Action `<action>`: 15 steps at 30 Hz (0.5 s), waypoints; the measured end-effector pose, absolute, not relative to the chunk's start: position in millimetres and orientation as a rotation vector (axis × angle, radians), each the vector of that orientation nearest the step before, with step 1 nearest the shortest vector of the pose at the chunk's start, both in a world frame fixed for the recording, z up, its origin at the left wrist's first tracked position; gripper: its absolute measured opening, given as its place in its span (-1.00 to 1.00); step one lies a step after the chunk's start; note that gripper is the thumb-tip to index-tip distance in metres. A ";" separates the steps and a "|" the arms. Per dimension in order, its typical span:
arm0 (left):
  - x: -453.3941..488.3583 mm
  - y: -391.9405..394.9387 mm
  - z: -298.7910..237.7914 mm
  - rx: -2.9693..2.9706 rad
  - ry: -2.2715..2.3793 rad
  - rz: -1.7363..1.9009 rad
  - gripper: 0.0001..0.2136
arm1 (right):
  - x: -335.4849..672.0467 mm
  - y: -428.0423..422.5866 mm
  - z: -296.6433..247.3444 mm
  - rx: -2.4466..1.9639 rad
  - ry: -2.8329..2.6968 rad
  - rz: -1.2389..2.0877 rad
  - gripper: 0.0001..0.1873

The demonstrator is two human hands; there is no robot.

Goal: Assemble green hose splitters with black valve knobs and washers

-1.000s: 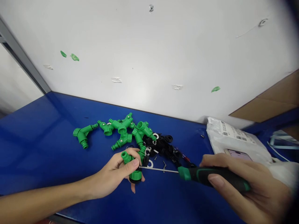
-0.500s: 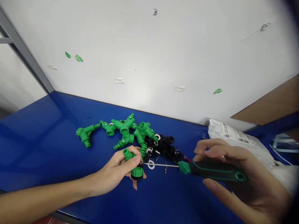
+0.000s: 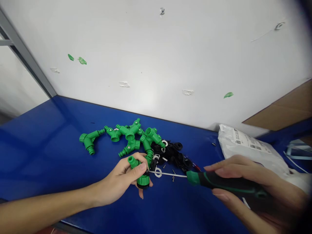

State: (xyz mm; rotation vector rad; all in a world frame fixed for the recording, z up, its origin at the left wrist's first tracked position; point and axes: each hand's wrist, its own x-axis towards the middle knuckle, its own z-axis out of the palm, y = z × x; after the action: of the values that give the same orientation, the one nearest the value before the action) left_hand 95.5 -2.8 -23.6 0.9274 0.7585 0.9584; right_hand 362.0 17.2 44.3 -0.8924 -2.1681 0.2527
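Head view, nearest first: the right hand (image 3: 253, 191) comes in from the near right, fingers wrapped over the top of the screwdriver (image 3: 219, 182) and thumb underneath, so it's a proper grip on the black-and-green handle. The thin shaft runs left, with its tip right at the side of the green fitting (image 3: 138, 170). The left hand (image 3: 122, 182) reaches in from the near left and pinches that fitting upright just above the blue table (image 3: 48, 146), thumb across the front and fingers curled behind. A white ring (image 3: 158, 172) lies under the shaft. Further back there's a pile of green fittings (image 3: 129, 136) with black parts (image 3: 170, 152) just to its right, and a plastic bag (image 3: 248, 146) far right. Compared with half a second ago, the right fingers were lifted off the handle and have now closed down on it; the left hand and fitting haven't budged.
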 end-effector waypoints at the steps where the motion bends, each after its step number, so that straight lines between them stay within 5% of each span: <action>1: 95.5 -2.7 -23.9 0.927 0.759 0.959 -0.67 | 362.9 15.9 43.5 -0.909 -2.184 0.206 -0.83; 6: 94.8 -1.5 -24.8 0.931 0.770 0.962 -0.69 | 364.9 7.8 46.0 -1.010 -2.156 0.321 -0.69; 15: 95.0 -5.6 -21.9 0.983 0.776 0.936 -0.64 | 365.6 5.5 42.4 -1.034 -2.101 0.176 -0.76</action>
State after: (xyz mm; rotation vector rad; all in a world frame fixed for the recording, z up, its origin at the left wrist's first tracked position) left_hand 95.0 -5.6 -21.9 0.9828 0.7762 0.9356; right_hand 365.6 5.5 42.4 -1.0344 -2.1011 0.1756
